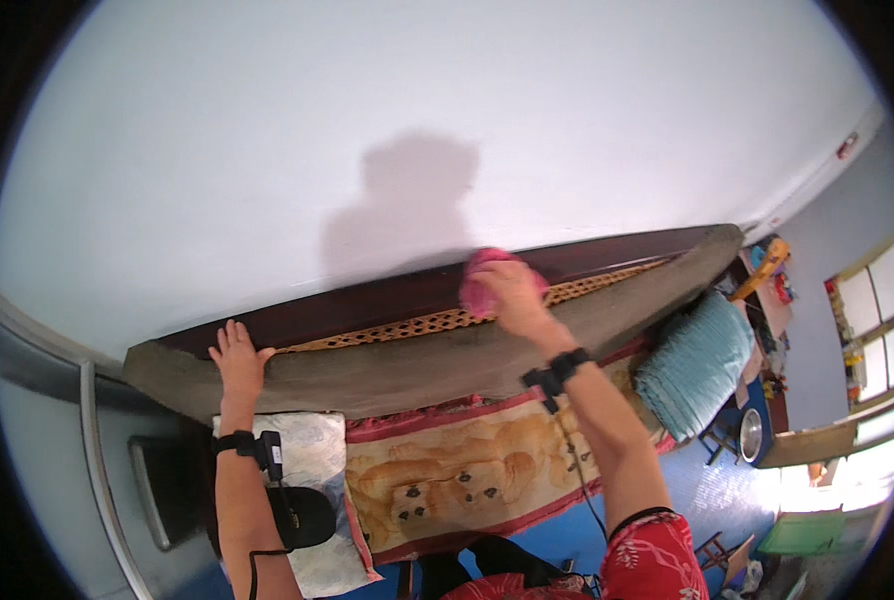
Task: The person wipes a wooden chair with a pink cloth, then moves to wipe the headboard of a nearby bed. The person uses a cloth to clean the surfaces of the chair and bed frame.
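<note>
My right hand (518,300) presses a pink cloth (481,289) against the dark wooden top rail (387,289) of a long backrest standing by the white wall. Below the rail runs an orange-brown lattice strip (417,324), partly behind a grey-brown cover (417,375). My left hand (238,360) rests with fingers spread on the rail's left part and the cover's edge; nothing shows in it. Both wrists wear black straps with small devices.
Below lie a patterned blanket (447,480) and a pale pillow (319,442). A folded teal blanket (698,364) is to the right. Farther right are a metal basin (750,435) and a cluttered table. A metal-framed panel (102,480) stands left.
</note>
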`<state>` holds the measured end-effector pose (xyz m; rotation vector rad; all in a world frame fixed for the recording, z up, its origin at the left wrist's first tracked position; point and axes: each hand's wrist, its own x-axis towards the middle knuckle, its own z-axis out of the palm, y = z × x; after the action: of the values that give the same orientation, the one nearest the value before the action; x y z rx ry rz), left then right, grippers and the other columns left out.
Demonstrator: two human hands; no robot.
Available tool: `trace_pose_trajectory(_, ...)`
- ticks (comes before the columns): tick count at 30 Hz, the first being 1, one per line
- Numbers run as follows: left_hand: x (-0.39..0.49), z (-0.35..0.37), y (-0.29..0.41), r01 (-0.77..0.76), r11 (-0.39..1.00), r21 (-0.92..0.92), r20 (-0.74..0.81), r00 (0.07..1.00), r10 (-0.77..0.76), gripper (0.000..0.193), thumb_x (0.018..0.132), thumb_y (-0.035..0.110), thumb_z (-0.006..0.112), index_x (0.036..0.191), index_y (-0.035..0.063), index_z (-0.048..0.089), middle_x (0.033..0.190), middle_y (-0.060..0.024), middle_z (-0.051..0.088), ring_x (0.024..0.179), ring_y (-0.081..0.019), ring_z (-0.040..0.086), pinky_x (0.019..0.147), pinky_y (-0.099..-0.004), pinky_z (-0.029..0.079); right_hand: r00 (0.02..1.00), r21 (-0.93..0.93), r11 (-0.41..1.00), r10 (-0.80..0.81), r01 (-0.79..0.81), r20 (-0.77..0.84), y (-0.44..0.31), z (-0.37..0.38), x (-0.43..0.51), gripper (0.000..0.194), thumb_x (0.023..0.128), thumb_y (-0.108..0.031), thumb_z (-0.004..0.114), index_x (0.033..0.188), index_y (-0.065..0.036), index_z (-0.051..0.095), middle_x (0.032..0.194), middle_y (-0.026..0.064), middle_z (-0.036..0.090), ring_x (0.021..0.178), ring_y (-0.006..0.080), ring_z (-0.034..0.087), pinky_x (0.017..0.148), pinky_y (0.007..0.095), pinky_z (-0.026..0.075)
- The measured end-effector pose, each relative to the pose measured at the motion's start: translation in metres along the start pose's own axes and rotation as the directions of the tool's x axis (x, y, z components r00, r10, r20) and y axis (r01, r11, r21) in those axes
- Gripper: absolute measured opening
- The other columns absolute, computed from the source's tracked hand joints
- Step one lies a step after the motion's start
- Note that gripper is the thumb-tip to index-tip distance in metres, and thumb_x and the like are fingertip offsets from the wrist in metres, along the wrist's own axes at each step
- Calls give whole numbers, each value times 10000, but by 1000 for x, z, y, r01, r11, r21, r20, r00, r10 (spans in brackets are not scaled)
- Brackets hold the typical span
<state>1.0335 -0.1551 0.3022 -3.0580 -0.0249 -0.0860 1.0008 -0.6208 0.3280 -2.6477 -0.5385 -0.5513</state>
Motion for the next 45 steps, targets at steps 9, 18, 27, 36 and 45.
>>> trace_pose_trajectory(9,1,-7,6,19,999,-40,30,999,-18,762,803,366,683,1358,-45,363,1431,-180,351,1323,-376,311,1013,-612,289,989,59,993,95,-102,110,-68,57,31,469,685,40,630,1099,-179,608,1212,55,494,1140,330,420,966,469,360)
trace_pose_trajectory(18,-4,-16,27,-44,995,-88,7,999,44,687,808,261,691,1349,-29,381,1427,-190,351,1335,-373,296,1025,-579,294,991,-10,995,98,-97,92,-68,57,34,421,675,-28,685,1055,-202,627,1140,20,506,1094,292,438,932,446,366)
trace_pose_trajectory(27,-29,-17,234,-241,962,-127,-41,971,237,810,753,260,724,1383,-30,306,1435,-186,324,1355,-344,266,1068,-564,226,997,7,999,47,-47,53,-58,62,30,328,720,-45,614,1017,-183,627,1140,46,509,1084,299,433,900,466,368)
trace_pose_trajectory(36,-31,-27,250,-83,997,7,57,995,82,930,748,303,757,1417,-40,209,1482,-201,224,1390,-354,187,1077,-597,195,990,211,967,-131,141,-61,43,10,-8,326,721,-36,603,1023,-159,610,1110,30,563,1006,291,513,859,416,431)
trace_pose_trajectory(45,-23,-26,249,-12,1000,28,170,985,7,820,869,284,643,1450,-22,153,1522,-186,134,1413,-336,128,1094,-588,177,996,10,998,63,-64,55,253,-135,-100,479,649,-1,690,1088,-163,589,1167,43,551,1116,300,495,956,414,414)
